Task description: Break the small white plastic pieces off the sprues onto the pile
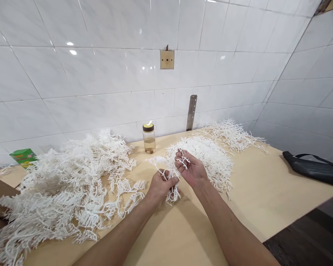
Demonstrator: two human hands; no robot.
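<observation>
My left hand (163,184) is closed around a white branched sprig (158,161), whose fine twigs stick out above and below the fingers. To its right, my right hand (192,168) is turned palm up, its curled fingers holding small forked white twigs (183,161). Both hands are close together over the table. A large tangled heap of white branched sprigs (80,181) covers the left side. Just behind my right hand lies a mound of short white twig pieces (211,157), partly hidden by the hand.
A lidded jar (149,140) with amber liquid stands near the wall. More white twigs (233,135) lie at the back right. A perforated metal strip (191,112) leans on the tiles. A green box (23,157) sits far left, a black bag (313,168) at the right edge.
</observation>
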